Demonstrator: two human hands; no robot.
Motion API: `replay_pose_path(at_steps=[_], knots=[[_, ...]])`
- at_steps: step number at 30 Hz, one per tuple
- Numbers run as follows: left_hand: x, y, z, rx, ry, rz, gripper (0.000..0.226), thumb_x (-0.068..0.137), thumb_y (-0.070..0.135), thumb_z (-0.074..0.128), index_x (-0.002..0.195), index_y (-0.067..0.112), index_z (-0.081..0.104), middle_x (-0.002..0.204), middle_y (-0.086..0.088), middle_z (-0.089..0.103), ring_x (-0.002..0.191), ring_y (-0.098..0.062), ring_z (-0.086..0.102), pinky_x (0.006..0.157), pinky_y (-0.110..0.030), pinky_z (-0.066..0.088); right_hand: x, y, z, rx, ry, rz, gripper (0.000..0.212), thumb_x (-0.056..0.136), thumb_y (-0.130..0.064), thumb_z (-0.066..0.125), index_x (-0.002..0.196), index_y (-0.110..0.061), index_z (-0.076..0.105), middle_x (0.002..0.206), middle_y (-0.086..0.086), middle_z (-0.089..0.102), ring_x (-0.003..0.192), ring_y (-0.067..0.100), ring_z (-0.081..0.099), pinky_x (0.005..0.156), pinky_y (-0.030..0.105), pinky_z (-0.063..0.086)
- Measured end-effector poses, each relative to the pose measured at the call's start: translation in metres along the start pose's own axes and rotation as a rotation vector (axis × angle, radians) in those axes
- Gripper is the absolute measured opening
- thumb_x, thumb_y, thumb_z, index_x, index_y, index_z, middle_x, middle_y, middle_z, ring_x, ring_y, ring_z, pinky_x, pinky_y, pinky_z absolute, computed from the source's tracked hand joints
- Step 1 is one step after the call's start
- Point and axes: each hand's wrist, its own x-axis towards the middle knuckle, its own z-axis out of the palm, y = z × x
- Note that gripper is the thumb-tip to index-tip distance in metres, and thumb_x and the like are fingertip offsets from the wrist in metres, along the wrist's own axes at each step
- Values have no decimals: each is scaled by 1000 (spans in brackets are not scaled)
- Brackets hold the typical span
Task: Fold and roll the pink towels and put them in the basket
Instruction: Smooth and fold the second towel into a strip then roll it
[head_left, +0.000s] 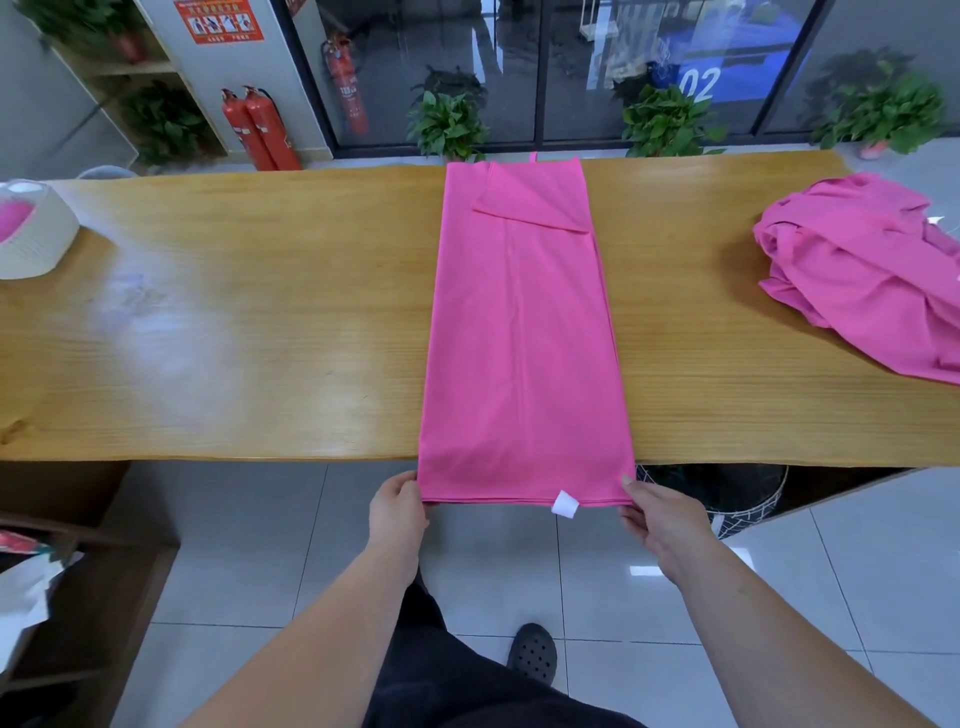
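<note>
Head view: A person stands at a long wooden table (234, 338), both forearms reaching forward.
Towel: A pink towel (524, 338), folded into a long narrow strip, lies across the middle of the table from the far edge to the near one; its near end hangs just past the table edge, and one far corner is turned back in a triangle.
Tag: A small white tag (566, 504) sits on the towel's near hem.
Left hand: The left hand (397, 512) pinches the near left corner of the towel, thumb on top.
Right hand: The right hand (662, 525) pinches the near right corner in the same way.
Basket: A white basket (39, 244) stands at the table's far left, with something pink inside.
Pile: A loose heap of pink towels (862, 275) lies at the right end of the table, well apart from the folded one.
Background: Red fire extinguishers (260, 130) and potted plants (449, 124) stand along the glass wall behind.
</note>
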Motion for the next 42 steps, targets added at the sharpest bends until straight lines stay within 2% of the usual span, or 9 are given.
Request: replay_pose_path(at_steps=[6, 10, 12, 19, 26, 30, 33, 37, 42], knots=[[-1, 23, -4, 228, 20, 74, 14, 101, 21, 65, 99, 12, 76, 91, -6, 78, 75, -16, 70, 72, -31, 57, -19, -32, 7, -194, 3, -66, 13, 95, -17, 77, 107, -10, 76, 71, 2, 75, 61, 13, 66, 55, 26, 49], [-16, 88, -10, -582, -338, 82, 10, 100, 18, 69, 92, 20, 66, 87, 1, 71, 77, -14, 64, 68, -29, 46, -55, -100, 25, 144, -179, -285, 8, 96, -19, 75, 104, -20, 75, 80, -6, 70, 67, 7, 62, 61, 26, 47], [-15, 96, -15, -700, -363, 93, 15, 99, 19, 70, 87, 26, 63, 85, 4, 70, 74, -11, 64, 69, -30, 45, -59, -106, 24, 322, -220, -312, 11, 97, -21, 73, 107, -23, 72, 83, -7, 68, 67, 7, 60, 61, 24, 48], [-9, 2, -28, -7, -38, -83, 10, 96, 16, 76, 104, 11, 76, 70, -7, 63, 70, -21, 49, 53, -28, 34, -21, 0, 0, -281, 87, -129, 11, 99, -20, 71, 107, -15, 78, 74, 8, 69, 70, 22, 57, 61, 33, 40], [-28, -14, -49, -39, -57, 41, 11, 98, 14, 72, 109, 15, 74, 93, -6, 72, 79, -18, 61, 72, -29, 50, -40, 22, -14, -299, 50, -245, 10, 102, -22, 68, 111, -19, 71, 99, 4, 73, 84, 22, 64, 74, 38, 52], [-23, -40, -56, 468, -101, 57, 34, 95, 18, 69, 128, 14, 63, 106, -2, 72, 89, -18, 67, 71, -29, 52, -40, 51, -26, -620, 114, -188, 24, 101, -19, 64, 124, -15, 68, 104, 3, 72, 89, 25, 67, 80, 42, 54], [-15, -38, -51, 1000, -85, 264, 48, 98, 27, 58, 144, 21, 46, 141, -3, 50, 122, -25, 54, 95, -36, 50, -41, 51, -19, -1043, 148, -247, 46, 100, -24, 59, 145, -21, 51, 134, 10, 59, 108, 31, 61, 80, 40, 50], [-20, 4, -23, 1270, -111, 795, 68, 97, 22, 55, 158, 27, 27, 170, 1, 14, 152, -26, 20, 119, -41, 32, -48, 18, 19, -1376, 150, -646, 54, 99, -26, 59, 151, -22, 44, 151, 5, 43, 134, 31, 41, 105, 42, 44], [-9, 45, 15, 1503, -230, 906, 86, 100, 24, 58, 166, 26, 4, 174, -5, -14, 161, -29, -7, 130, -46, 10, -39, -25, 66, -1577, -110, -854, 73, 103, -40, 54, 165, -23, 18, 172, 7, 11, 156, 31, 18, 119, 48, 33]])
